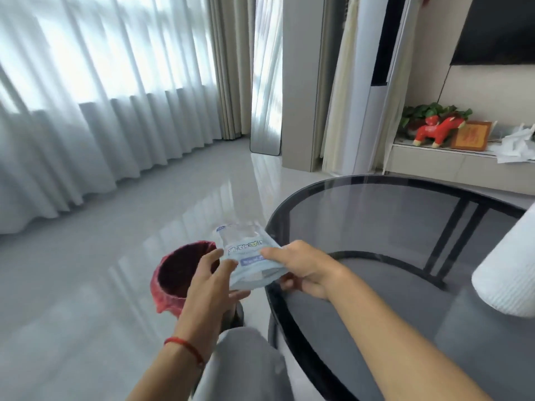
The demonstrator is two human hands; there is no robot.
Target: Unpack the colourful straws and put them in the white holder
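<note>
We see both hands holding a pale blue plastic packet (pixel 251 259) in the air, just off the near left edge of the round dark glass worktop (pixel 376 215) and above a bin lined with a red bag (pixel 179 273) on the floor. The packet carries coloured lettering on a white band and a blue strip below it, but the writing is too blurred for us to read; its upper part is clear, and we cannot tell whether straws are inside. The right hand (pixel 301 266) pinches the packet's right side, thumb on top and fingers curled beneath. The left hand (pixel 211 277), with a red string on its wrist, has its fingers (pixel 214 256) spread loosely against the packet's left edge, the thumb under its lower corner. A white ribbed cylinder (pixel 509 273) stands at the worktop's right edge, well apart from the hands. The glass between them is bare, and grey glossy floor (pixel 144 227) lies open to the left as far as the sheer curtains (pixel 101 111).
</note>
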